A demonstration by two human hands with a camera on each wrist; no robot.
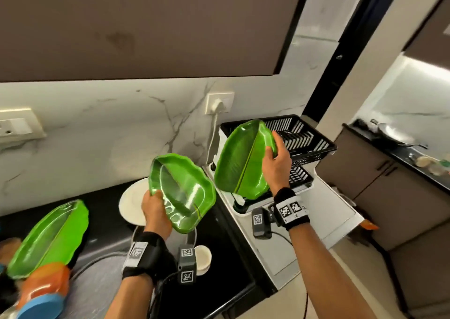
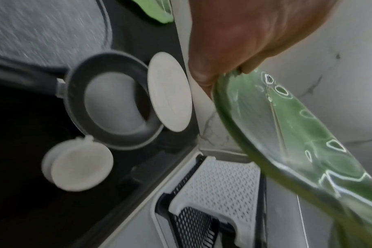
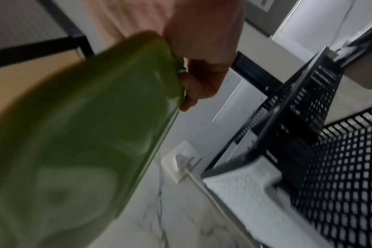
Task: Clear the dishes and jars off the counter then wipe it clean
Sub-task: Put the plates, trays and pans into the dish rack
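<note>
My left hand (image 1: 155, 209) grips the rim of a green leaf-shaped plate (image 1: 185, 192), tilted, above the black counter (image 1: 229, 240); in the left wrist view the same plate (image 2: 297, 142) runs down to the right from my left hand (image 2: 234, 55). My right hand (image 1: 276, 162) holds a second green leaf plate (image 1: 241, 160) on edge in front of the black dish rack (image 1: 304, 138); its underside (image 3: 85, 134) fills the right wrist view, pinched by that hand (image 3: 200, 70). A third green leaf plate (image 1: 51, 235) lies at the left.
A white plate (image 1: 132, 201), a dark pan (image 2: 113, 100) and a white lidded container (image 2: 78, 164) sit on the counter. An orange jar with a blue lid (image 1: 41, 292) stands at bottom left. A plug and cord (image 1: 216, 114) hang beside the rack.
</note>
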